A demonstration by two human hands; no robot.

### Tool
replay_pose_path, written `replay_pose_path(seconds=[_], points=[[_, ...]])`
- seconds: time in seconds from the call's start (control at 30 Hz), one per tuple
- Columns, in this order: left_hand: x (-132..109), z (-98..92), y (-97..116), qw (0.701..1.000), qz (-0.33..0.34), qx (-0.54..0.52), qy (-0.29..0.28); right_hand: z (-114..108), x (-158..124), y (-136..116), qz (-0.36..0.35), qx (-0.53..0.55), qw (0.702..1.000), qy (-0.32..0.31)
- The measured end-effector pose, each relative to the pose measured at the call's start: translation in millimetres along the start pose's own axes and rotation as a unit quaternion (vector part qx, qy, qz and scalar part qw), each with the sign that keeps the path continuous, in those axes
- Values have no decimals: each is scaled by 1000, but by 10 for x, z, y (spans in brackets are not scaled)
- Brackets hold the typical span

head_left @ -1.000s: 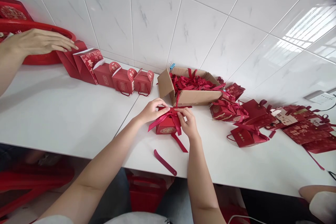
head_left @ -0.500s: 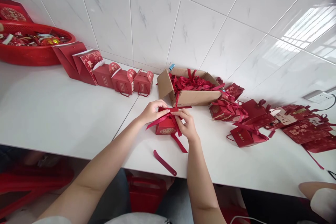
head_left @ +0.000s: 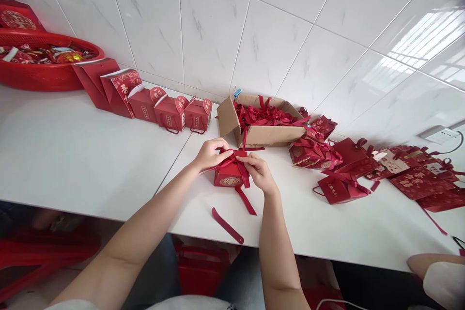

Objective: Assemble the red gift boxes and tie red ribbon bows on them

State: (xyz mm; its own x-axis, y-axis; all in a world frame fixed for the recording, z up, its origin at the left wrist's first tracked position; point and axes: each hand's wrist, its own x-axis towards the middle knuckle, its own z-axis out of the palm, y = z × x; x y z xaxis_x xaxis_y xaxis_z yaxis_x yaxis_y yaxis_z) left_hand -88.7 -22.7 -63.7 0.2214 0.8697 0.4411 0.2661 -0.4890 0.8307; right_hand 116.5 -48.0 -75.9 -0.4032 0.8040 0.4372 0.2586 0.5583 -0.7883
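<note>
I have one red box (head_left: 229, 180) standing on the counter (head_left: 90, 150), squarely between both hands, with one ribbon (head_left: 244, 173) over its top. The left hand (head_left: 212, 155) pinches the ribbon between thumb and fingers at the box's left side. The right hand (head_left: 257, 169) has its fingers bent in, tips touching the top beside the ribbon; I cannot tell whether they pinch it.

I count one strip (head_left: 246, 201) at the box's front right corner and two straps: one (head_left: 227, 226) slanting near the counter's front edge, one (head_left: 256, 148) just behind the box, along the carton's foot. The one carton (head_left: 271, 135) is heaped with ribbons I cannot count; one blue clip (head_left: 237, 93) sits at its corner.

Left of it stand three handled boxes (head_left: 170, 114), two taller bags (head_left: 121, 89), then one basin (head_left: 43, 77) of wrapped pieces. To the right, one tied box (head_left: 339, 190) lies forward of an overlapping pile (head_left: 417, 177).

My widest room runs left, from that row to the front edge; behind, the wall (head_left: 214, 34) limits me.
</note>
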Motion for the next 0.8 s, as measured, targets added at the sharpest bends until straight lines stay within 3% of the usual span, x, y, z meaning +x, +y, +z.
replay_pose_path(seconds=[0.23,0.4,0.57,0.8], points=[[1,34,-41,997,-60,-53,24,-10,-7,6,-8,15,1000,-26],[6,-29,-43,978,-143,-144,-48,13,-4,12,13,21,1000,-3],[31,-115,-31,970,-134,-178,-97,30,-2,17,25,33,999,15],[-5,-74,-14,977,-121,-155,-86,36,-6,9,21,38,999,17]])
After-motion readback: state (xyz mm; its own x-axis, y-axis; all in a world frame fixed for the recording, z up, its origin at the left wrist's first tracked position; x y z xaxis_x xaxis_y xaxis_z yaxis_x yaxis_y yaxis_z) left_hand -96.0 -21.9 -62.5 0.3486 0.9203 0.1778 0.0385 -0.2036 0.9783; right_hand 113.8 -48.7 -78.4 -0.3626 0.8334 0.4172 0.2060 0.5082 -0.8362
